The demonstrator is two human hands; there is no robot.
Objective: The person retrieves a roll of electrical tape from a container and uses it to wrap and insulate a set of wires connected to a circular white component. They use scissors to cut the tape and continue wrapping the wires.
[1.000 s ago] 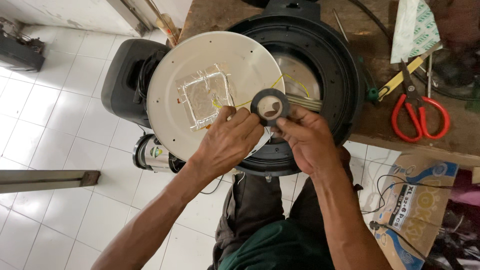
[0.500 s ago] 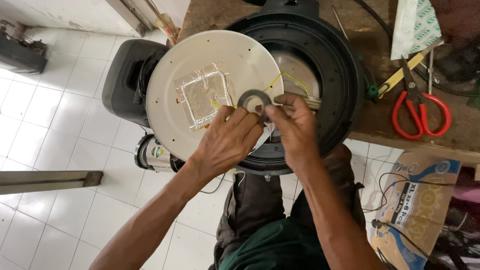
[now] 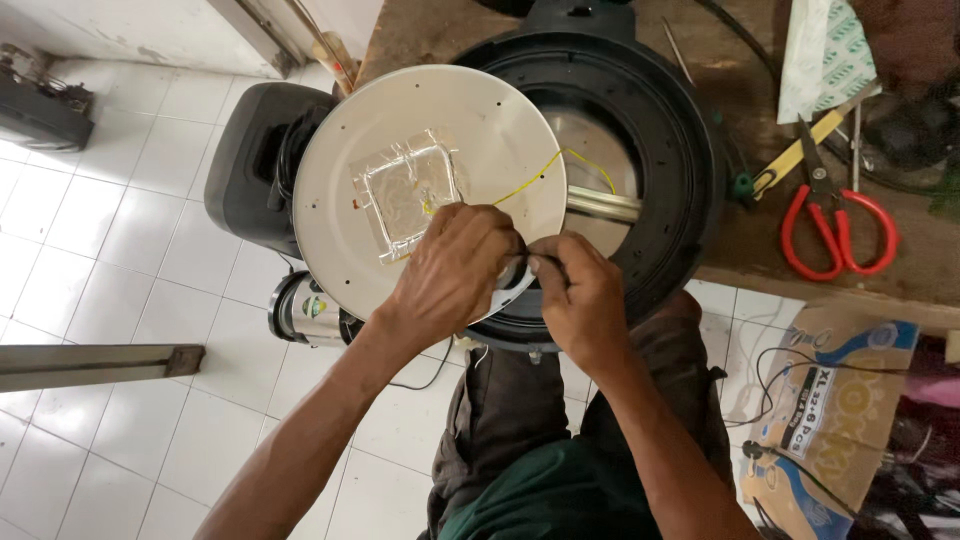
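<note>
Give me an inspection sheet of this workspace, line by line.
Surface: wooden bench, worn.
Job's things: round cream plate with a foil patch, tilted over a black round housing.
Clutter: red scissors, yellow tool.
Grippers: left hand and right hand meet at the plate's edge; what they pinch is hidden.
Cables: yellow wire.
Surroundings: white tiled floor, cardboard box.

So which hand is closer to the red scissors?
Right. The right hand is nearer the red scissors; the left hand sits farther away, over the round metal plate.
</note>
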